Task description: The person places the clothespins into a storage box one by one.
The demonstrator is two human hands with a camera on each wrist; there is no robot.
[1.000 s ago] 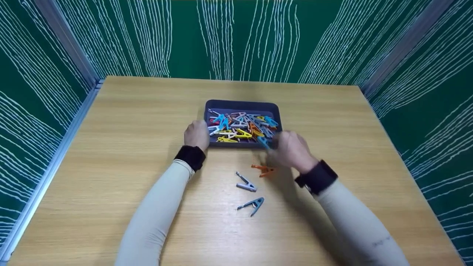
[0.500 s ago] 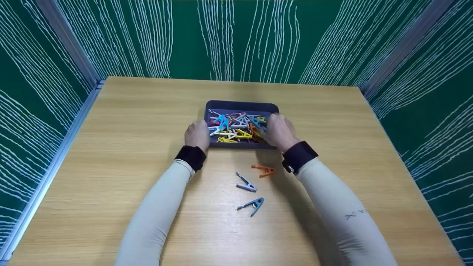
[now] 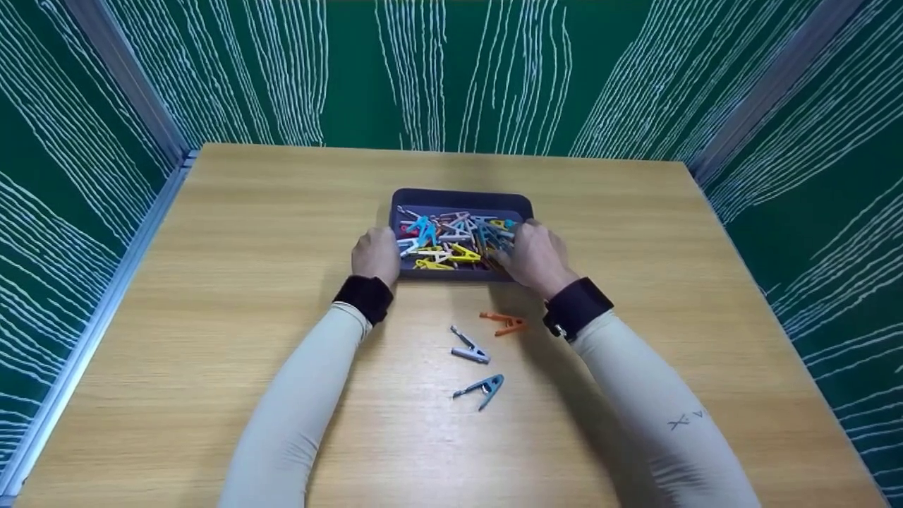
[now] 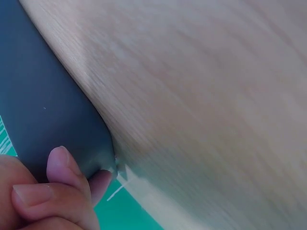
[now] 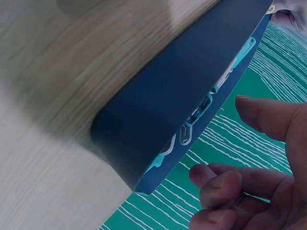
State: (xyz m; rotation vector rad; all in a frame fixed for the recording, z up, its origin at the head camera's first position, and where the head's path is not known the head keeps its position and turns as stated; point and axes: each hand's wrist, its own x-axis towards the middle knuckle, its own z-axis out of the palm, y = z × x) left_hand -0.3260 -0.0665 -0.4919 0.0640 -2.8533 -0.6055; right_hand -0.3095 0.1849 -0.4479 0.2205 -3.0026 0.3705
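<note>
A dark blue-grey tray [image 3: 451, 276] holds a heap of clothespins [image 3: 462, 252] in many colours. My left hand [image 3: 376, 254] grips the tray's left side, its fingers curled at the tray's edge in the left wrist view. Over the right part of the heap is my right hand [image 3: 540, 257]. In the right wrist view its thumb and forefinger stand apart beside the tray wall [image 5: 148, 105], nothing between them. Nearer me on the table lie an orange clothespin [image 3: 511, 327], a pale grey one [image 3: 471, 355] and a blue one [image 3: 490, 385].
The wooden table [image 3: 282, 204] runs out to both sides of the tray. Green walls with white streaks [image 3: 353, 77] stand behind and at the sides, with metal posts [image 3: 134, 85] in the corners.
My right hand has moved from the tray's near right corner, where a blue clothespin was at its fingers, to over the heap. The left hand and the three loose clothespins have stayed put.
</note>
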